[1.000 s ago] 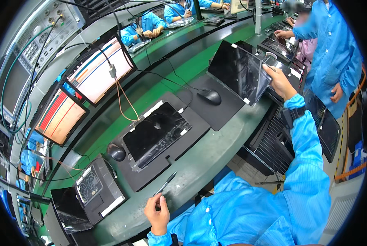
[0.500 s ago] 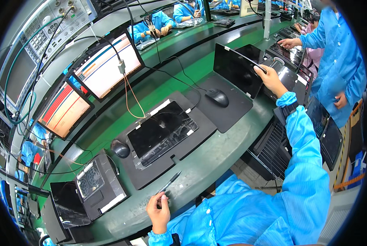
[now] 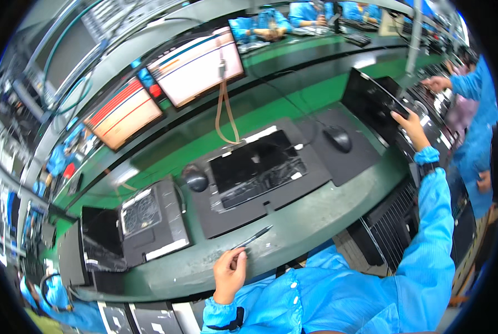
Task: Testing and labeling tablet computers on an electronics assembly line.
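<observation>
Over green bench (image 3: pixel 319 216), right fingers (image 3: pixel 403 120) (pinched) hold black panel (image 3: pixel 369 104).

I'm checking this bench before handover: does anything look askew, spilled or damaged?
One thing: the clear film along the near edge of the black screen panel lying on the middle mat looks wrinkled and loose rather than flat. I see no spill; blur hides whether anything is damaged.

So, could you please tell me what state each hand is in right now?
Left hand: closed, holding the pen.
Right hand: closed, holding the dark panel by its edge.
</observation>
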The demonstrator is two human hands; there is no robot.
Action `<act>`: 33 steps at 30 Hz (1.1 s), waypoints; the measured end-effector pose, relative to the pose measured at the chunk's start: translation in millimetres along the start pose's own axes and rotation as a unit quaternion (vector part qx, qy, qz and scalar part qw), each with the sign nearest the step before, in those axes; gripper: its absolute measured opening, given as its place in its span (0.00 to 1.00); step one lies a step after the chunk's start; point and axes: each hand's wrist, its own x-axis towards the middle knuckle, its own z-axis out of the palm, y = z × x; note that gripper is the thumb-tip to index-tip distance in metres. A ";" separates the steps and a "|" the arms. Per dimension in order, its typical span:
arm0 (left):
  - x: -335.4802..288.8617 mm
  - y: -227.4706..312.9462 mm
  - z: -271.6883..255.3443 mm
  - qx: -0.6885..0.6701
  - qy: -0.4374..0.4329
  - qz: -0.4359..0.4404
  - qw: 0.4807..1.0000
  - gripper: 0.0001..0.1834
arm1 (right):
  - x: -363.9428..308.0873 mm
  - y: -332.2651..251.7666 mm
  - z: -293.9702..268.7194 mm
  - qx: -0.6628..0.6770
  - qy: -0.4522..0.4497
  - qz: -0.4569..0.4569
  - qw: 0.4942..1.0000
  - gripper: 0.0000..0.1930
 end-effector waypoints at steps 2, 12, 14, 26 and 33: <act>-2.4 0.4 0.3 0.007 0.018 -0.006 1.000 0.06 | 1.6 14.3 -4.4 0.002 0.019 0.013 1.000 0.19; -3.3 1.3 0.0 -0.017 0.015 -0.016 1.000 0.07 | 15.1 39.2 -7.0 0.134 -0.019 0.089 0.987 0.15; -3.0 1.1 -0.6 -0.017 0.004 -0.020 1.000 0.07 | 12.5 30.2 -3.0 0.131 -0.019 0.091 0.987 0.14; -3.9 5.5 -1.6 0.004 -0.009 0.012 1.000 0.11 | -83.7 -71.3 30.9 0.341 0.141 -0.034 0.929 0.26; -0.4 40.1 34.0 -0.408 -0.140 -0.027 0.902 0.51 | -203.0 -153.8 170.9 0.621 -0.128 0.218 0.742 0.22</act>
